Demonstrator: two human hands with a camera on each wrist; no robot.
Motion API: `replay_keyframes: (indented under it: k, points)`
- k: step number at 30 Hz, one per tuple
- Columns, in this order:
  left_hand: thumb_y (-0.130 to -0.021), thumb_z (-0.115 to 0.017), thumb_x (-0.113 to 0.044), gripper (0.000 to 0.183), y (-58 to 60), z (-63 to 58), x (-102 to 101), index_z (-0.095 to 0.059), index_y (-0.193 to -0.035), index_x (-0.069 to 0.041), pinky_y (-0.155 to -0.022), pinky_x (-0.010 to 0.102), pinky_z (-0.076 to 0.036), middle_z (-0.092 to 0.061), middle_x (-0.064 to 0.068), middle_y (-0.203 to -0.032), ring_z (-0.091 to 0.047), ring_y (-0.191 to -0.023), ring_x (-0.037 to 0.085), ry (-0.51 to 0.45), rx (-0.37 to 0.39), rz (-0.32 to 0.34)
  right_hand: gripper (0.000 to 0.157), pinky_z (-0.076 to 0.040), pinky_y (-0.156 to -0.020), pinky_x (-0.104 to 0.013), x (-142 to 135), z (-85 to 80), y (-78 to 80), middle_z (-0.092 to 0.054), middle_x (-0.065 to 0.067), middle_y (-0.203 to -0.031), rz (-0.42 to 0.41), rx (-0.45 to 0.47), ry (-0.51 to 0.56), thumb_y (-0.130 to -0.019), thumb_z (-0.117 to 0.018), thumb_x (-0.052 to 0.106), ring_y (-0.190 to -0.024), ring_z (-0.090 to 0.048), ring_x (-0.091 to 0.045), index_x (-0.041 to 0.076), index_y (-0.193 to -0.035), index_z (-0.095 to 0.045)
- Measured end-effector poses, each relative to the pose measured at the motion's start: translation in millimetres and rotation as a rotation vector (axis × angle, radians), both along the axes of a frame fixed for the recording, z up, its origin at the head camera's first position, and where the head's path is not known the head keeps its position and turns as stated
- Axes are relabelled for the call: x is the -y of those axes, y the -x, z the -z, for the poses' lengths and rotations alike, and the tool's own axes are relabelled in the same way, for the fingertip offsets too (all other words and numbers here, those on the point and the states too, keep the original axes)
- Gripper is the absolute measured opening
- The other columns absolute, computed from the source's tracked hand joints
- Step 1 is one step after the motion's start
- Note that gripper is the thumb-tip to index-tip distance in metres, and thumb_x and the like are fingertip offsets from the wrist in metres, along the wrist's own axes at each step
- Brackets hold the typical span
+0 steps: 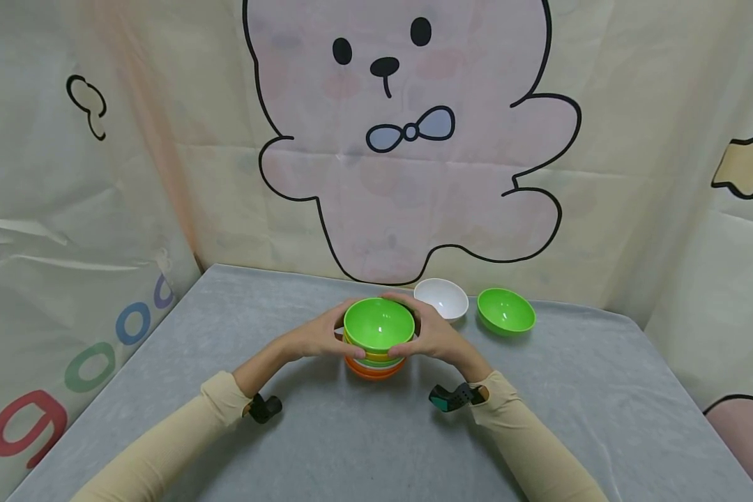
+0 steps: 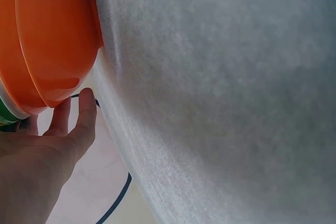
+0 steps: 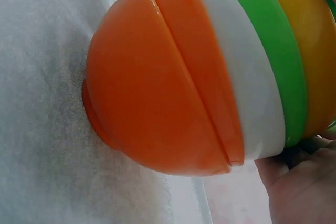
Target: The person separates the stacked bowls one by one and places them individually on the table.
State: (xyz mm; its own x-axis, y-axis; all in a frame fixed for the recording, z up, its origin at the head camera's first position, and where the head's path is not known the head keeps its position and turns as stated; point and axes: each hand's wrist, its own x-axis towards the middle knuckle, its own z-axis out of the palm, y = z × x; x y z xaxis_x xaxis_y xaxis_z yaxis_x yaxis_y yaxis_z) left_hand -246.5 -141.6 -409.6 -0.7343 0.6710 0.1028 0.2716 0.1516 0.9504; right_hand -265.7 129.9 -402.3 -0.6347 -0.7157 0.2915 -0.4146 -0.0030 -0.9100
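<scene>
A stack of nested bowls stands on the cloth, with a green bowl (image 1: 379, 324) on top. Below it come a yellow bowl (image 3: 310, 51), another green bowl (image 3: 278, 56), a white bowl (image 3: 247, 66) and two orange bowls, the lowest orange bowl (image 3: 142, 87) resting on its foot. From the left, my left hand (image 1: 316, 337) grips the upper bowls, thumb across the front and fingers round the far side. My right hand (image 1: 436, 336) mirrors it on the right side, its thumb near the other thumb. The far fingertips are partly hidden behind the bowls in the head view.
Behind my right hand, a white bowl (image 1: 442, 298) sits near the table's far edge. A separate green bowl (image 1: 505, 312) is just right of it. Grey cloth (image 1: 351, 446) covers the table, and a printed curtain (image 1: 213, 209) hangs right behind it.
</scene>
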Motion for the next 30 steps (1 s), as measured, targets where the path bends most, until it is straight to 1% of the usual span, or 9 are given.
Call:
replay_keyframes:
  k: [2,9,15,21,30]
  points:
    - [-0.087,-0.083,-0.025,0.088,-0.3,-0.7,0,-0.031,-0.157,-0.015,-0.102,0.047,-0.044,-0.046,0.006,-0.146,-0.045,-0.133,0.025,0.000,-0.003,0.003,0.092,-0.050,-0.097,-0.041,0,0.5,-0.4,-0.053,-0.014,-0.139,0.009,0.001,0.000,-0.079,-0.090,0.023,-0.123,-0.053,-0.031,-0.001,-0.152,-0.039]
    - [-0.087,-0.083,-0.026,0.089,-1.2,-2.4,-1,-0.030,-0.158,-0.014,-0.103,0.048,-0.043,-0.045,0.007,-0.146,-0.044,-0.133,0.026,-0.007,-0.007,0.006,0.092,-0.051,-0.096,-0.040,-1,-0.3,-2.8,-0.051,-0.015,-0.140,0.044,-0.010,0.014,-0.078,-0.091,0.024,-0.121,-0.054,-0.032,0.004,-0.153,-0.041]
    - [-0.087,-0.082,-0.028,0.091,-0.7,-2.2,-1,-0.028,-0.159,-0.014,-0.103,0.048,-0.043,-0.045,0.008,-0.148,-0.043,-0.135,0.025,-0.019,0.004,0.020,0.091,-0.049,-0.099,-0.039,-3,-2.0,-1.8,-0.049,-0.017,-0.143,0.039,-0.015,0.069,-0.078,-0.092,0.019,-0.123,-0.052,-0.032,0.001,-0.152,-0.042]
    - [-0.088,-0.082,-0.030,0.093,-0.2,-1.8,-1,-0.026,-0.160,-0.016,-0.104,0.048,-0.043,-0.043,0.007,-0.149,-0.042,-0.136,0.026,-0.024,0.002,0.032,0.092,-0.048,-0.100,-0.040,-7,-8.8,-3.4,-0.048,-0.018,-0.145,0.039,-0.022,0.119,-0.078,-0.092,0.019,-0.125,-0.050,-0.034,0.000,-0.152,-0.041]
    - [-0.089,-0.080,-0.030,0.090,-1.6,-2.1,-1,-0.026,-0.159,-0.014,-0.103,0.047,-0.044,-0.039,0.007,-0.152,-0.043,-0.134,0.027,0.012,0.000,0.010,0.092,-0.051,-0.096,-0.040,-23,-18.8,-5.2,-0.044,-0.018,-0.148,0.091,0.000,0.155,-0.080,-0.091,0.018,-0.124,-0.050,-0.034,-0.001,-0.153,-0.039]
